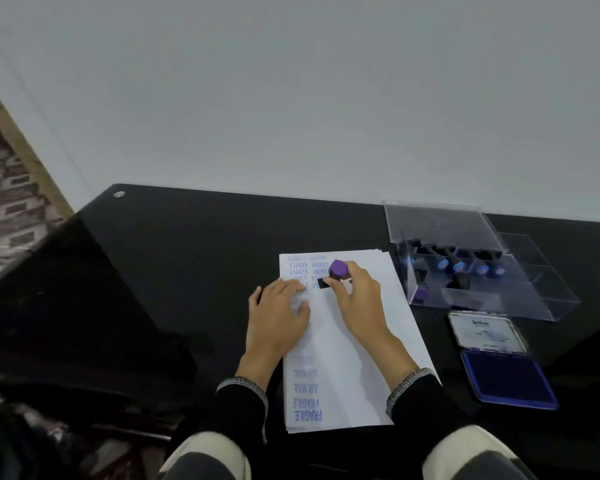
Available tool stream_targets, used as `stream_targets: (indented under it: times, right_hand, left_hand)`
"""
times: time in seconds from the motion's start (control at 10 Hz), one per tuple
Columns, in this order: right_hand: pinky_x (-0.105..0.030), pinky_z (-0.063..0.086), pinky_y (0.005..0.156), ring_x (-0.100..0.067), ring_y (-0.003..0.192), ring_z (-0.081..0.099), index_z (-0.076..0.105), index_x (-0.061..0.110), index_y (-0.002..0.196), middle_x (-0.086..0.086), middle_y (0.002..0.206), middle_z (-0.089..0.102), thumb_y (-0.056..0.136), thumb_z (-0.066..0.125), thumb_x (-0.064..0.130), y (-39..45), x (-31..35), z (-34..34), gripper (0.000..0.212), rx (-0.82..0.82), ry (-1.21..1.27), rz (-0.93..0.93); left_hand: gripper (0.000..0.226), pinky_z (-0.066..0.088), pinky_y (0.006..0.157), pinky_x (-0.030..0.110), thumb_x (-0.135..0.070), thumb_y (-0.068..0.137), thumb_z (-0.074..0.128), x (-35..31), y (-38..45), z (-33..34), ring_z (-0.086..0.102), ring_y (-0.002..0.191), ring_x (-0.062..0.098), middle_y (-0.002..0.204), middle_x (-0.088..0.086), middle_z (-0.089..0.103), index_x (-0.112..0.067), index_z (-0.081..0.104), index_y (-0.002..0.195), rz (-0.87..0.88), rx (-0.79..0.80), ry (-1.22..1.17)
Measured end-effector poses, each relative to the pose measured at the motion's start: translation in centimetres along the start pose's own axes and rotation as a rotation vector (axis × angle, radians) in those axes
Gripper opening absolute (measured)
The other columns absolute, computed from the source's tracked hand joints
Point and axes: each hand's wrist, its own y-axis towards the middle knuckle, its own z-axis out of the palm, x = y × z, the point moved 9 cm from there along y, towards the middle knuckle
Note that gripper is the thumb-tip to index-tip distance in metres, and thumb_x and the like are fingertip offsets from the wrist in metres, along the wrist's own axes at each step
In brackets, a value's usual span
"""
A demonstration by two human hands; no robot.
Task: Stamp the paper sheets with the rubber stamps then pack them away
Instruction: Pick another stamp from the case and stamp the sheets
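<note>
Rubber stamp [336, 271], purple-capped, pinched upright in right hand [355, 292], base on paper sheets [357, 341] near far edge; left hand [279, 308] flat beside it, pinning sheets; ink pad [508, 379] to right.

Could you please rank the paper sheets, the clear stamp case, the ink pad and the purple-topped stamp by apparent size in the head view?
1. paper sheets
2. clear stamp case
3. ink pad
4. purple-topped stamp
</note>
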Motion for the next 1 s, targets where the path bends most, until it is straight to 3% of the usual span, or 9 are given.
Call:
stream_targets:
  times: [0.3,0.5,1.0]
  right_hand:
    - [-0.015,0.039,0.077,-0.012,0.093,0.051,0.052,0.013,0.110,-0.002,0.107,0.059,0.095,0.054,0.026,-0.2,-0.7,2.2,0.020,0.064,-0.123,-0.014]
    - [-0.004,0.035,0.069,-0.011,0.091,0.048,0.053,0.010,0.111,-0.005,0.109,0.059,0.095,0.054,0.026,-0.2,-0.9,2.5,0.023,0.084,-0.157,-0.017]
    - [-0.016,0.040,0.072,-0.015,0.086,0.051,0.056,0.010,0.108,-0.006,0.100,0.061,0.092,0.059,0.030,0.1,-0.8,2.7,0.026,0.060,-0.199,-0.040]
  left_hand:
    - [0.032,0.009,0.118,0.038,-0.037,0.093,0.050,-0.1,-0.2,-0.1,0.032,0.134,0.001,0.134,-0.020,0.049,-0.035,0.057,0.124,0.004,-0.004,-0.001]
    - [0.033,0.007,0.119,0.038,-0.040,0.094,0.048,0.0,-0.1,0.1,0.030,0.135,0.001,0.139,-0.018,0.047,-0.037,0.057,0.126,-0.008,0.017,0.021]
    - [0.034,0.006,0.118,0.037,-0.040,0.095,0.048,-0.1,-0.1,0.0,0.030,0.136,0.003,0.140,-0.017,0.047,-0.036,0.058,0.127,-0.011,0.018,0.031]
